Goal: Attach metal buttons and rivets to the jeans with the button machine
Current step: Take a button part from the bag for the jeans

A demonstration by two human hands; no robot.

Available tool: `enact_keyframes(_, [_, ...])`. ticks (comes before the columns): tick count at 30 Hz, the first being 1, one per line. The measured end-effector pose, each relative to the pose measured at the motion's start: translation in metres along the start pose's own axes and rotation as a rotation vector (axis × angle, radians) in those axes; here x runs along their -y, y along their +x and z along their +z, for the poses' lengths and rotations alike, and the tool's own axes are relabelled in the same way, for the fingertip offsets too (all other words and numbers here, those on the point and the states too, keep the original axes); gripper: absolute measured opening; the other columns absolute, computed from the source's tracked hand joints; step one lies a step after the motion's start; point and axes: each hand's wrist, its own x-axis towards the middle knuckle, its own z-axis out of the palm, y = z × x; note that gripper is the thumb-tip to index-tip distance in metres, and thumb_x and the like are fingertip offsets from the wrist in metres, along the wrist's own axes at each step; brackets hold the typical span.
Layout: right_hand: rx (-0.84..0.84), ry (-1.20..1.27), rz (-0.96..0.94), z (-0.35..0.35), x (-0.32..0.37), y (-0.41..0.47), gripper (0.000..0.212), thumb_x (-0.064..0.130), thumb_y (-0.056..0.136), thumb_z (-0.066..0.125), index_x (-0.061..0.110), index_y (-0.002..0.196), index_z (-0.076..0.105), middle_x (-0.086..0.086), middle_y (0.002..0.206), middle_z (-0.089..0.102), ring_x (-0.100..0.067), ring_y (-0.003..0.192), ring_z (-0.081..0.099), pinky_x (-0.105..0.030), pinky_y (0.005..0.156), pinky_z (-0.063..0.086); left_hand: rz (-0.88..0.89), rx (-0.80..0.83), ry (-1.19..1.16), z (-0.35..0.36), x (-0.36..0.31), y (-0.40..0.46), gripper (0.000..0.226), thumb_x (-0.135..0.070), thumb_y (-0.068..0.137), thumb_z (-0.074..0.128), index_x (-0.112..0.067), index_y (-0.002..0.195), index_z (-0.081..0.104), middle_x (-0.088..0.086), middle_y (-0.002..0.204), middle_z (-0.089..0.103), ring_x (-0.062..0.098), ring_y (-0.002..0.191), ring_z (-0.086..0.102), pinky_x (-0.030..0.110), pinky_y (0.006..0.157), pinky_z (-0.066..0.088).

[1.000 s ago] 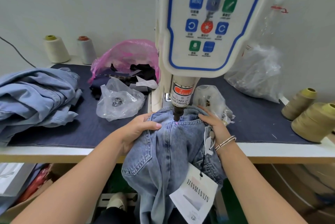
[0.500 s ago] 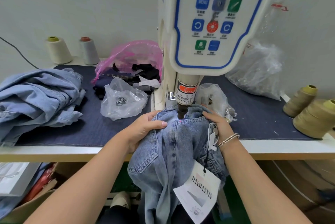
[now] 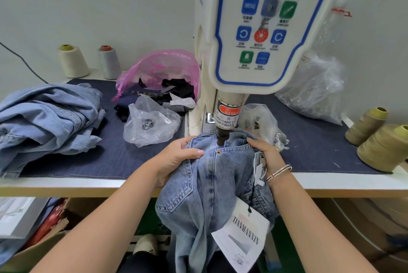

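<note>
A pair of light blue jeans (image 3: 209,184) hangs over the table's front edge, its top under the dark punch (image 3: 221,137) of the white button machine (image 3: 254,30). A small rivet (image 3: 218,151) shows on the denim just below the punch. My left hand (image 3: 176,158) grips the jeans on the left of the punch. My right hand (image 3: 263,151), with bracelets on the wrist, grips them on the right. A white paper tag (image 3: 242,235) dangles from the jeans.
A clear bag of metal buttons (image 3: 150,122) lies left of the machine, another small bag (image 3: 260,120) right of it. A heap of jeans (image 3: 48,118) fills the left of the table. Thread cones (image 3: 384,147) stand at the right, a pink bag (image 3: 159,71) behind.
The jeans have shifted slightly under the punch and a rivet now shows on the denim. Both hands keep their grip.
</note>
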Motion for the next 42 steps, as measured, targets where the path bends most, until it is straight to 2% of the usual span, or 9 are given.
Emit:
enact_keyframes(3, [0.004, -0.014, -0.017, 0.001, 0.0, -0.003, 0.044, 0.005, 0.082, 0.05, 0.0, 0.126, 0.054, -0.02, 0.114, 0.062, -0.032, 0.103, 0.059, -0.043, 0.103, 0.042, -0.005, 0.009, -0.007, -0.001, 0.0, -0.001, 0.066, -0.025, 0.065, 0.076, -0.015, 0.128, 0.059, 0.018, 0.118, 0.068, 0.035, 0.104, 0.067, 0.047, 0.092, 0.052])
enact_keyframes(9, [0.172, 0.005, 0.116, 0.001, -0.004, -0.019, 0.033, 0.036, 0.077, 0.067, 0.011, 0.096, 0.077, -0.016, 0.101, 0.072, -0.024, 0.089, 0.071, -0.031, 0.074, 0.056, -0.012, 0.122, -0.11, -0.005, -0.003, -0.007, 0.053, -0.024, 0.07, 0.072, -0.012, 0.122, 0.065, 0.023, 0.123, 0.064, 0.036, 0.107, 0.064, 0.045, 0.094, 0.052])
enact_keyframes(14, [0.484, 0.002, 0.189, 0.01, 0.003, -0.03, 0.034, 0.022, 0.068, 0.076, 0.01, 0.099, 0.065, -0.018, 0.095, 0.066, -0.02, 0.084, 0.065, -0.033, 0.08, 0.052, -0.116, 0.111, -0.212, -0.007, -0.007, -0.006, 0.056, -0.007, 0.037, 0.064, -0.003, 0.092, 0.076, 0.02, 0.087, 0.072, 0.033, 0.073, 0.071, 0.036, 0.066, 0.058])
enact_keyframes(19, [0.26, -0.035, 0.051, 0.02, 0.016, -0.025, 0.032, 0.005, 0.066, 0.055, 0.011, 0.097, 0.055, -0.011, 0.085, 0.067, -0.022, 0.073, 0.064, -0.032, 0.071, 0.054, -0.08, 0.047, -0.126, 0.005, -0.013, -0.009, 0.05, -0.02, 0.052, 0.073, -0.01, 0.101, 0.076, 0.021, 0.105, 0.071, 0.034, 0.089, 0.069, 0.043, 0.087, 0.053])
enact_keyframes(22, [0.306, 0.096, 0.069, 0.026, 0.019, -0.031, 0.036, 0.002, 0.069, 0.054, 0.007, 0.104, 0.057, -0.014, 0.095, 0.067, -0.027, 0.084, 0.064, -0.038, 0.082, 0.051, -0.111, -0.006, -0.068, 0.006, -0.013, -0.014, 0.041, -0.047, 0.066, 0.073, -0.02, 0.095, 0.079, 0.012, 0.099, 0.075, 0.026, 0.085, 0.073, 0.033, 0.074, 0.057])
enact_keyframes(28, [0.2, -0.402, 0.223, 0.029, 0.012, -0.043, 0.041, 0.041, 0.077, 0.058, 0.016, 0.109, 0.064, -0.008, 0.102, 0.073, -0.019, 0.095, 0.069, -0.034, 0.093, 0.052, -0.196, 0.066, 0.147, 0.007, -0.024, -0.019, 0.031, -0.043, 0.047, 0.074, -0.021, 0.069, 0.077, 0.007, 0.077, 0.073, 0.019, 0.066, 0.069, 0.026, 0.065, 0.055])
enact_keyframes(34, [0.159, -0.718, 0.022, 0.039, 0.026, -0.042, 0.025, 0.018, 0.102, 0.038, 0.031, 0.108, 0.059, -0.005, 0.122, 0.062, -0.019, 0.111, 0.059, -0.039, 0.105, 0.042, -0.095, 0.027, 0.271, 0.016, -0.03, -0.017, 0.044, -0.054, 0.08, 0.065, -0.018, 0.103, 0.075, 0.007, 0.106, 0.074, 0.023, 0.096, 0.071, 0.029, 0.084, 0.053])
enact_keyframes(38, [0.327, -0.472, 0.199, 0.031, 0.016, -0.049, 0.026, 0.007, 0.099, 0.043, 0.018, 0.114, 0.061, -0.006, 0.108, 0.068, -0.017, 0.095, 0.064, -0.032, 0.09, 0.052, -0.161, 0.014, 0.363, 0.013, -0.03, -0.023, 0.025, -0.048, 0.052, 0.065, -0.023, 0.055, 0.066, -0.005, 0.059, 0.063, 0.007, 0.048, 0.054, 0.015, 0.05, 0.042])
enact_keyframes(42, [0.448, -0.455, 0.205, 0.019, 0.023, -0.054, 0.041, 0.0, 0.096, 0.041, 0.027, 0.119, 0.062, 0.002, 0.114, 0.069, -0.014, 0.104, 0.064, -0.029, 0.089, 0.051, -0.154, 0.079, 0.462, 0.017, -0.034, -0.023, 0.022, -0.034, 0.069, 0.055, -0.024, 0.05, 0.053, -0.004, 0.055, 0.052, 0.009, 0.05, 0.043, 0.02, 0.051, 0.033])
